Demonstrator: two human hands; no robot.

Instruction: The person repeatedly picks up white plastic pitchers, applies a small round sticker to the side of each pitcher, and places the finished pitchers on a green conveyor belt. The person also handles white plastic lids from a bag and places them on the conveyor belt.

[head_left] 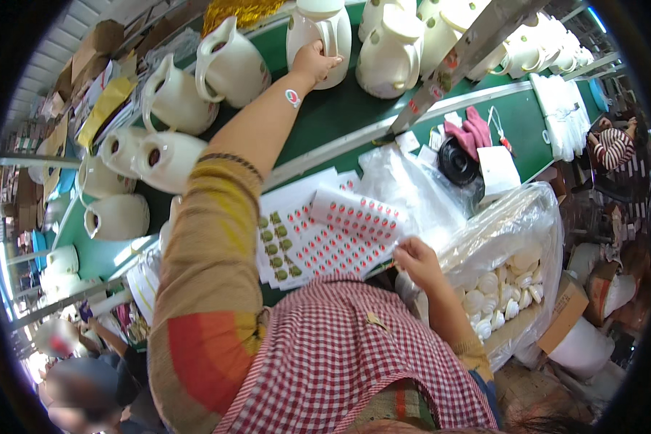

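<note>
One left hand [316, 66] is curled at the handle [333, 33] of a cream jug [305, 32] on the green surface [329, 130], actual grip can't be told; the right hand [419, 262] is half-curled by some sticker sheets [333, 246], anything pinched can't be seen. Other jugs [235, 65] are parked either side.

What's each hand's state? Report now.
Left hand: closed on the cream pitcher, at its handle.
Right hand: curled beside the sticker sheets; cannot tell whether it holds anything.

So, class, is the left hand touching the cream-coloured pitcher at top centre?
Touching: the head view shows the left hand against the cream-coloured pitcher, at its handle.
</note>
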